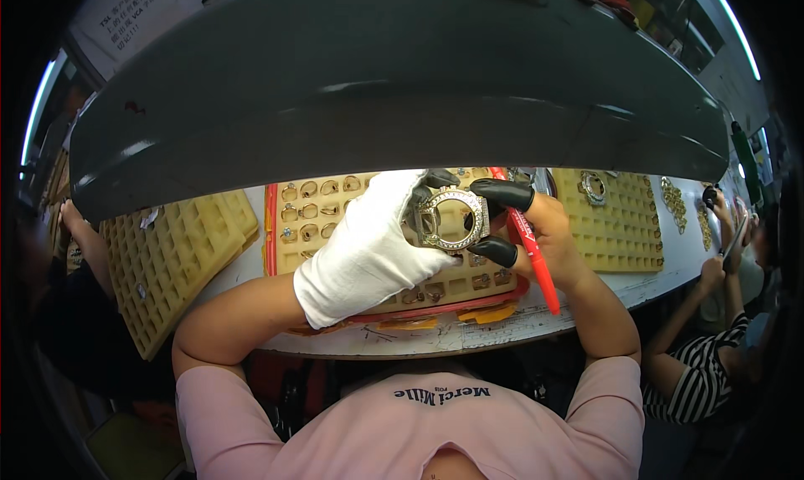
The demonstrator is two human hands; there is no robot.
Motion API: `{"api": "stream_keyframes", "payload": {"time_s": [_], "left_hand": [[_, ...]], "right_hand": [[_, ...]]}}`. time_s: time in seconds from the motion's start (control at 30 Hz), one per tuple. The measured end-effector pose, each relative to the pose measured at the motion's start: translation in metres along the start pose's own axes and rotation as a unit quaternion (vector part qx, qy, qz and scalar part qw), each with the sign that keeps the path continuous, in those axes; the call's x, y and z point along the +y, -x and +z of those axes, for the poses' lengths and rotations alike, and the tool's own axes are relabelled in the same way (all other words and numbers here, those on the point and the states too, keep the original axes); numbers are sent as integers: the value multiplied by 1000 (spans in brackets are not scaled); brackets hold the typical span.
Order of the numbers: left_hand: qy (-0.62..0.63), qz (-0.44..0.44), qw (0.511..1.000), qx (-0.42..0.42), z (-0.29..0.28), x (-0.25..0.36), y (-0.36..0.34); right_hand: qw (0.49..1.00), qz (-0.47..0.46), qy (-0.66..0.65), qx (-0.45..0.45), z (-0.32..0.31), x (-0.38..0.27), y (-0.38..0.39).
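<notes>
Both my hands are together over the compartment tray, holding up a silvery, stone-studded watch case [480,220] with an open round middle. My left hand [368,237], in a white glove with black at a fingertip, is closed on the case's left side. Bare except for black finger covers, my right hand [548,229] pinches the right side between thumb and finger. A red marker pen [543,270] is also held in the right hand, slanting down toward me. Beneath the hands, the red-rimmed tray [270,220] has rings [310,210] in its compartments.
A broad dark grey hood [394,95] hangs above the white bench. Yellowish compartment trays stand at left [180,245] and right [628,237]; another watch case [593,188] lies on the right one. Gold-coloured chains [672,203] lie near another person's hands [718,266].
</notes>
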State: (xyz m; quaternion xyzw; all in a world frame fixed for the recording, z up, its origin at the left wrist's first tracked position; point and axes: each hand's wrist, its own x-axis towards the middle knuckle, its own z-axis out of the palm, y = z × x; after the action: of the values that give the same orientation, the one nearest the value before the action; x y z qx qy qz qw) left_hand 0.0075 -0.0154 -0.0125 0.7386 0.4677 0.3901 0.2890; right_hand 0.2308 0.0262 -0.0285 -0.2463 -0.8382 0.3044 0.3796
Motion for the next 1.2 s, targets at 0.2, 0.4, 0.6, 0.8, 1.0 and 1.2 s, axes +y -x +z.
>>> {"api": "stream_keyframes", "payload": {"time_s": [0.2, 0.4, 0.6, 0.8, 1.0, 1.2], "left_hand": [[6, -19, 1000, 3, -1, 6, -1], [-6, 6, 999, 35, 2, -1, -1], [2, 12, 1000, 28, 0, 2, -1], [13, 17, 1000, 17, -2, 2, -1], [82, -15, 996, -19, -2, 2, -2], [124, -74, 988, -51, -5, 3, -6]], "right_hand": [[1000, 2, 2, 6, 2, 5, 0], [1000, 18, 9, 6, 2, 7, 1], [1000, 19, 21, -1, 2, 8, 1], [1000, 18, 24, -3, 3, 9, 0], [997, -15, 65, 28, 3, 13, 1], [989, -66, 124, 45, 2, 13, -1]]}}
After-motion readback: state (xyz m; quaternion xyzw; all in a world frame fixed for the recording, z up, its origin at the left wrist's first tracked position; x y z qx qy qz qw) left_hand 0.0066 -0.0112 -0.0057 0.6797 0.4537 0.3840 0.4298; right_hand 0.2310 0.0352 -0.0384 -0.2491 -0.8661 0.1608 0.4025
